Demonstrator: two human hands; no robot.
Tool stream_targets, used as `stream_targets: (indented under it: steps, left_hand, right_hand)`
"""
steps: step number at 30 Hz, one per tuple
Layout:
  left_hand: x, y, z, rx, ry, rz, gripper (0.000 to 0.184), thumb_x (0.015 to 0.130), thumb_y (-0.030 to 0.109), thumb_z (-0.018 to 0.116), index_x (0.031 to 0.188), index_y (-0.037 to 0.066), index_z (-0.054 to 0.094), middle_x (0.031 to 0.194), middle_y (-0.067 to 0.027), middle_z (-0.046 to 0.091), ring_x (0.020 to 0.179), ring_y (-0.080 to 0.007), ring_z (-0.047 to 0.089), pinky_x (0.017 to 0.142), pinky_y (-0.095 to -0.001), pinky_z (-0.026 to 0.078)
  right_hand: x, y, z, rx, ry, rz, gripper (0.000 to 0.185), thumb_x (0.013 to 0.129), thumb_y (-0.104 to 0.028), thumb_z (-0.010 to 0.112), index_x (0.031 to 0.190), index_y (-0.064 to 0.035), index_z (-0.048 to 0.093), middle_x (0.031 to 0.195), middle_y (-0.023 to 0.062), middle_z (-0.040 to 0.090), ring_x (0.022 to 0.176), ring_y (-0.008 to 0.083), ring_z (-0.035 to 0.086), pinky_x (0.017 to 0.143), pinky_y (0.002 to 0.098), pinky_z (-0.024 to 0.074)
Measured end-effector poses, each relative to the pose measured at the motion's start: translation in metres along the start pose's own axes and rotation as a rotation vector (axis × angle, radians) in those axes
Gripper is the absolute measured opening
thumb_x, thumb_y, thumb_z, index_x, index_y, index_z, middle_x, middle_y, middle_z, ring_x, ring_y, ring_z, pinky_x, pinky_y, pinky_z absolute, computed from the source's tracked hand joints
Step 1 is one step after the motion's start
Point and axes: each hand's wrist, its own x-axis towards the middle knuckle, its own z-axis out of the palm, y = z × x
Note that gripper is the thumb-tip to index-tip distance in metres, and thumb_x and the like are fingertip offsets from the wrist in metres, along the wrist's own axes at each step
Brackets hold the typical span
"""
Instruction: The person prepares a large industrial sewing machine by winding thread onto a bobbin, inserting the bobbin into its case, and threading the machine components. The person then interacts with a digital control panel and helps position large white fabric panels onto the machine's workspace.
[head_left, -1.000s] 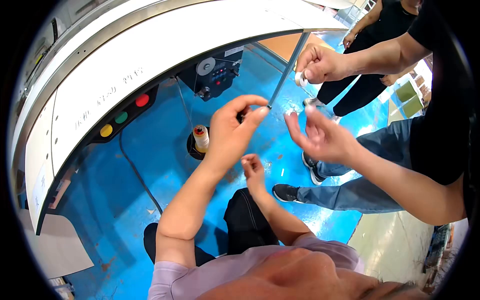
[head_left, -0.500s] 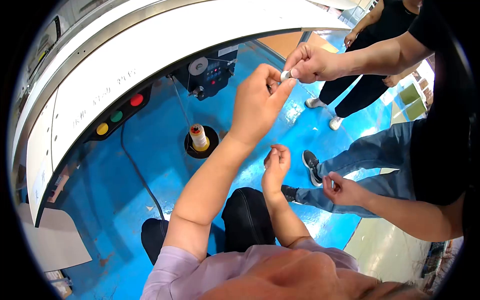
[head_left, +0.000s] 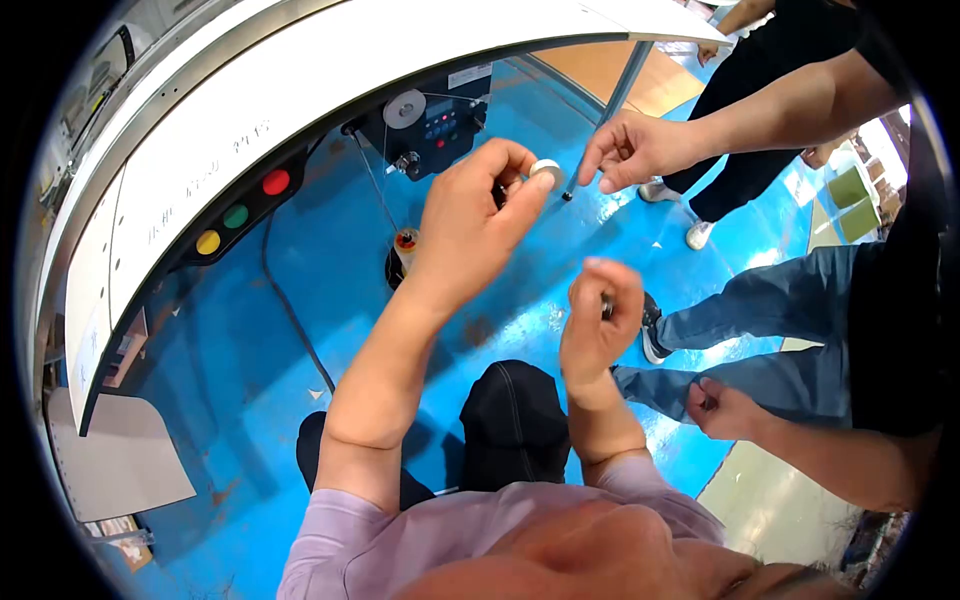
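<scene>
My left hand [head_left: 478, 215] is raised in front of the white table and pinches a small white bobbin [head_left: 545, 170] between thumb and fingers. Lower and to the right, my right hand [head_left: 600, 325] is closed, its fingers curled around a small dark, metallic-looking thing [head_left: 607, 306] that is mostly hidden. A co-worker's hand [head_left: 645, 150] is just right of the bobbin, apart from it, with thumb and fingers slightly spread. That person's other hand [head_left: 722, 408] is half closed lower at the right.
A dark winding unit [head_left: 430, 120] with a round disc and small lights sits under the white table [head_left: 330, 60]. Red, green and yellow buttons [head_left: 235, 216] line the table edge. A thread cone [head_left: 405, 243] stands behind my left forearm. Two people stand at the right on the blue floor.
The co-worker's fingers have let go of the bobbin, which is now in my left hand alone. My left hand has drawn back leftward. My right hand has moved right.
</scene>
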Motion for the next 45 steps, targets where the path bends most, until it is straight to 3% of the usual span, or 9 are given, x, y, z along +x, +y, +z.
stream_targets:
  steps: [2, 7, 9, 13, 15, 22, 32, 39, 45]
  left_hand:
    - [-0.006, 0.006, -0.011, 0.021, -0.089, -0.081, 0.016, 0.09, 0.017, 0.068, 0.09, 0.001, 0.064, 0.072, 0.0025, 0.056, 0.068, -0.004, 0.048, 0.059, -0.0212, 0.039]
    - [-0.017, 0.01, -0.028, 0.079, -0.159, -0.096, 0.018, 0.088, 0.018, 0.069, 0.09, 0.001, 0.063, 0.065, -0.0019, 0.055, 0.059, -0.0077, 0.047, 0.052, -0.0255, 0.037]
    - [-0.022, 0.006, -0.034, 0.078, -0.153, -0.032, 0.018, 0.087, 0.018, 0.07, 0.091, 0.001, 0.064, 0.064, -0.0012, 0.054, 0.057, -0.0075, 0.046, 0.051, -0.0255, 0.036]
    - [-0.028, 0.006, -0.052, 0.071, -0.239, -0.187, 0.014, 0.087, 0.014, 0.07, 0.089, 0.002, 0.063, 0.07, 0.0035, 0.054, 0.065, -0.0035, 0.046, 0.057, -0.0211, 0.036]
    - [-0.031, -0.002, -0.056, 0.11, -0.263, -0.172, 0.019, 0.086, 0.019, 0.07, 0.089, 0.002, 0.063, 0.065, -0.0016, 0.053, 0.057, -0.0083, 0.047, 0.051, -0.0267, 0.037]
    - [-0.043, -0.008, -0.047, 0.142, -0.072, -0.151, 0.014, 0.086, 0.014, 0.07, 0.088, 0.002, 0.062, 0.07, 0.0044, 0.053, 0.065, -0.0046, 0.045, 0.058, -0.0215, 0.037]
    - [-0.051, -0.022, -0.046, 0.033, 0.067, -0.103, 0.012, 0.085, 0.011, 0.069, 0.088, 0.003, 0.061, 0.068, 0.0018, 0.052, 0.062, -0.0058, 0.046, 0.055, -0.0233, 0.038]
    - [-0.058, -0.03, -0.052, -0.006, 0.183, -0.063, 0.013, 0.087, 0.012, 0.07, 0.092, 0.002, 0.063, 0.072, 0.0024, 0.055, 0.064, -0.0047, 0.047, 0.057, -0.0219, 0.039]
    - [-0.064, -0.04, -0.05, -0.04, 0.208, -0.06, 0.015, 0.089, 0.013, 0.07, 0.096, 0.001, 0.063, 0.077, 0.0012, 0.06, 0.069, -0.0057, 0.049, 0.062, -0.0214, 0.042]
  right_hand:
    - [0.022, -0.008, 0.003, -0.004, -0.043, 0.017, 0.028, 0.09, 0.001, 0.058, 0.118, -0.0015, 0.059, 0.074, -0.0031, 0.047, 0.065, 0.0048, 0.04, 0.059, 0.0204, 0.0319]
    - [0.068, -0.011, 0.022, 0.103, -0.286, 0.132, 0.033, 0.095, -0.009, 0.056, 0.127, -0.002, 0.057, 0.07, -0.0044, 0.044, 0.06, 0.0041, 0.037, 0.055, 0.0196, 0.0297]
    - [0.073, -0.009, 0.023, 0.444, -0.653, 0.658, 0.037, 0.098, -0.016, 0.054, 0.132, -0.0023, 0.055, 0.07, -0.0047, 0.043, 0.059, 0.0039, 0.037, 0.052, 0.0202, 0.0293]
    - [0.074, 0.015, 0.022, 0.383, -0.791, 0.652, 0.018, 0.098, -0.021, 0.057, 0.103, -0.0039, 0.061, 0.071, -0.0035, 0.049, 0.059, 0.0048, 0.042, 0.053, 0.0198, 0.033]
    - [0.077, 0.013, 0.027, 0.322, -0.735, 0.57, 0.018, 0.098, -0.022, 0.058, 0.096, -0.0041, 0.059, 0.071, -0.0026, 0.051, 0.061, 0.0056, 0.046, 0.054, 0.0207, 0.0359]
    - [0.069, -0.013, 0.04, -0.066, -0.556, 0.059, 0.02, 0.098, -0.02, 0.061, 0.09, -0.0016, 0.058, 0.073, 0.0004, 0.055, 0.066, 0.0065, 0.049, 0.059, 0.0233, 0.0398]
    - [0.054, 0.005, 0.048, 0.035, -0.508, 0.113, 0.018, 0.099, -0.019, 0.059, 0.091, -0.0018, 0.059, 0.075, -0.0002, 0.054, 0.066, 0.0057, 0.045, 0.059, 0.0233, 0.0381]
    - [0.053, 0.005, 0.047, -0.041, -0.426, 0.24, 0.018, 0.098, -0.017, 0.059, 0.094, 0.0005, 0.059, 0.082, 0.0037, 0.06, 0.072, 0.0093, 0.056, 0.067, 0.0244, 0.0454]
    - [0.041, 0.02, 0.047, 0.187, -0.339, 0.385, 0.015, 0.098, -0.014, 0.058, 0.095, -0.0001, 0.059, 0.084, 0.0027, 0.06, 0.073, 0.0093, 0.053, 0.067, 0.0245, 0.0439]
